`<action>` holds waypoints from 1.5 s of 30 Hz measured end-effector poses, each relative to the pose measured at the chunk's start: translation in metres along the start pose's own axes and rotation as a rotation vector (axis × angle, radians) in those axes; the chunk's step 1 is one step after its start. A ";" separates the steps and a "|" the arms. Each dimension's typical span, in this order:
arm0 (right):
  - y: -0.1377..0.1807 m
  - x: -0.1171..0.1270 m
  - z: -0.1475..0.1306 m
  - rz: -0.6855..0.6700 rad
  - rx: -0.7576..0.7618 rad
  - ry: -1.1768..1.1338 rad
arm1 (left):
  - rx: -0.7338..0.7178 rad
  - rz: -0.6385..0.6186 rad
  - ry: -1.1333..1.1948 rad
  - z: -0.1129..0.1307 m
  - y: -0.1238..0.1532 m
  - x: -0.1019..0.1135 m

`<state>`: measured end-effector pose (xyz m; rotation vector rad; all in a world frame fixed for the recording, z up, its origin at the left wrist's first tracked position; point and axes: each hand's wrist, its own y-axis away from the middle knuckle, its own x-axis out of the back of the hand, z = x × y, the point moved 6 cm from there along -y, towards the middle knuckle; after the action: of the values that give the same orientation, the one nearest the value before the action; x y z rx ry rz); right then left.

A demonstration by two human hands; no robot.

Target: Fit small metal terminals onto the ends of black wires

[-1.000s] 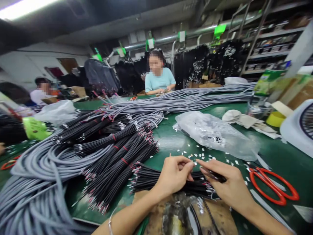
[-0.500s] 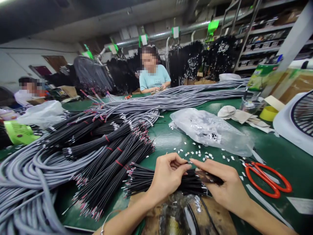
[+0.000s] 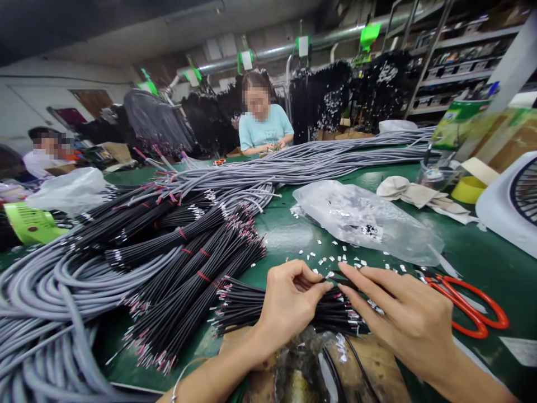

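My left hand [image 3: 289, 296] is closed in a pinch on a thin black cable, most of which the fingers hide. A small silvery-white piece [image 3: 329, 275] shows at the cable's end, just past the fingertips. Close on the right, my right hand [image 3: 405, 313] grips a dark tweezer-like tool [image 3: 346, 277] between thumb and fingers, its tip near that piece. Under both hands lies a bundle of short black cables [image 3: 241, 308] with red and white wire ends. Small white pieces [image 3: 322, 261] are scattered on the green table beyond my fingertips.
More black cable bundles [image 3: 180, 296] and coiled grey cables [image 3: 37, 302] fill the left. Red-handled scissors [image 3: 482, 308] lie at right, below a clear plastic bag [image 3: 348, 215]. A fan [image 3: 503, 201] stands at the right edge. Across the table sits a person [image 3: 266, 129].
My right hand has turned and shifted right, its fingers now straighter around the dark tool. The silvery-white piece at my left fingertips shows more clearly. My left hand has hardly moved.
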<state>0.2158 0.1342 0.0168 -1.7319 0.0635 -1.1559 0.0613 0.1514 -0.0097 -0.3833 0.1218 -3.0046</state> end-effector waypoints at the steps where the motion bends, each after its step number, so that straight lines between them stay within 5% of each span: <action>1: 0.000 0.000 -0.001 -0.001 0.012 0.012 | -0.004 0.003 -0.008 0.000 0.000 0.000; 38: -0.001 0.004 -0.010 0.049 0.084 0.055 | -0.157 0.053 -0.208 0.010 0.004 0.003; 45: 0.001 0.003 -0.016 0.084 0.169 0.160 | -0.084 0.037 -0.131 0.002 0.003 0.001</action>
<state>0.2068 0.1213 0.0187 -1.4740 0.1312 -1.2014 0.0611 0.1484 -0.0080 -0.5783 0.2418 -2.9344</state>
